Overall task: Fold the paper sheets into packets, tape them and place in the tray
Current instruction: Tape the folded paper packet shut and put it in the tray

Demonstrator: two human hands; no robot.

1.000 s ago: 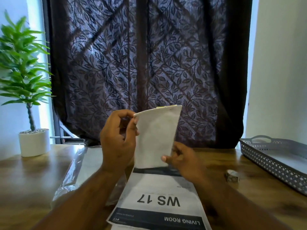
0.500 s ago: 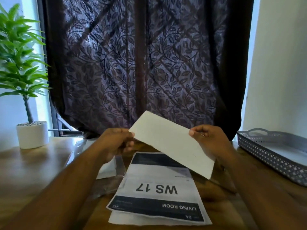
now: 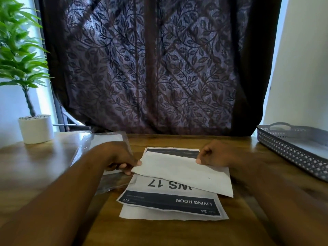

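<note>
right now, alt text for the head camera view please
The left hand and right hand pinch the ends of a folded white paper over a printed sheet reading WS 17 on a wooden table. A grey perforated tray sits at the right, a potted plant far left.

Daylight enters from the far side, behind the dark curtain (image 3: 150,68). It shows as overexposed strips at the far left, behind the plant (image 3: 17,50), and along the curtain's far right edge. The fabric glows faintly where backlit. The interior is dim. The table (image 3: 44,166) carries a soft sheen on its far left part. The folded sheet (image 3: 177,171) is the brightest near surface, and a faint shadow lies under its near edge on the printed sheet (image 3: 168,201). The left forearm (image 3: 53,201) and right forearm (image 3: 284,201) are blurred and stretched toward the near corners. Wide-angle bending shows at the curtain's sides and the tray (image 3: 284,148). Fine detail is soft throughout.
</note>
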